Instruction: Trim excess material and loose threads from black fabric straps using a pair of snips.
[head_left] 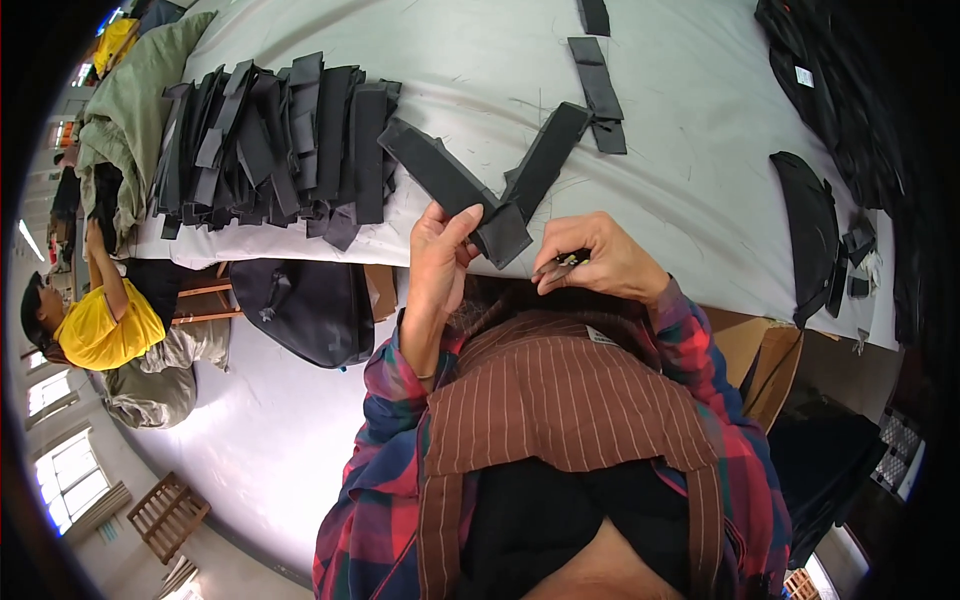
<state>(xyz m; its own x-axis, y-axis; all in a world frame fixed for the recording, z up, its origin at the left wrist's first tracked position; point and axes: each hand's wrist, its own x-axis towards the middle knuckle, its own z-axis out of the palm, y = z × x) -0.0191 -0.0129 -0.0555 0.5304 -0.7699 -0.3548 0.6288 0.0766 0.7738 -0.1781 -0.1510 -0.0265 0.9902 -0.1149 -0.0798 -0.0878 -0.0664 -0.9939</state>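
Observation:
My left hand [436, 258] pinches black fabric strips [440, 168] near their lower end, thumb on top. The strips spread upward into a V over the edge of the white-covered table [680, 200]. Close to their lower corner, my right hand [608, 258] is closed around small dark thread snips [570, 259] with yellow-green marks; the fingers partly hide them. The tip of the V's right arm reaches another black strip piece [597, 88] lying on the cloth. To the left lies a thick pile of similar black strips [265, 140], heaped side by side.
Long black fabric [835, 100] and a curved black piece [808, 235] lie along the table's right side. A cardboard box [775, 372] stands below. At left, a person in yellow [112, 328] reaches toward green cloth [125, 130]. A black bag [310, 312] is under the table edge.

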